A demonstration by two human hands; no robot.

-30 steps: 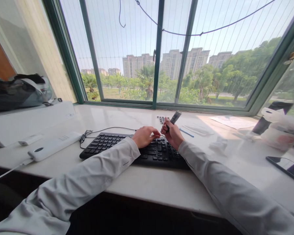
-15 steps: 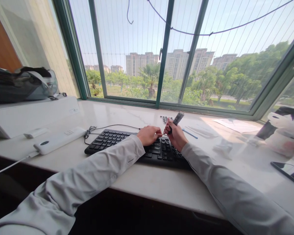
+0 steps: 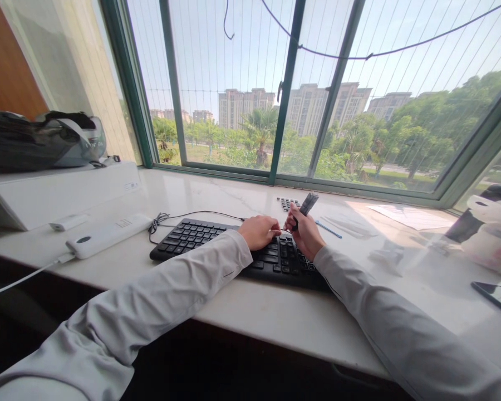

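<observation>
Fingers of the right hand (image 3: 308, 233) curl round a dark, stick-like tool (image 3: 309, 204); the left hand's (image 3: 259, 231) bunch narrow beside them, holding what I can't tell. Both hands have barely shifted over the black plastic keyboard (image 3: 192, 238) this past second, so work seems fixed there. Beyond, small square keys (image 3: 286, 204) dot the glossy, pale counter (image 3: 234, 306).

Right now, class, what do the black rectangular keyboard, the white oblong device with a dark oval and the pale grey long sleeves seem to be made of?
Black rectangular keyboard: probably plastic, satin finish; smooth, moulded-looking edges.
White oblong device: likely plastic, low sheen; smooth shell, rounded corners.
Pale grey long sleeves: woven-looking cloth, matte; soft folds and creases, fibre unclear.
</observation>
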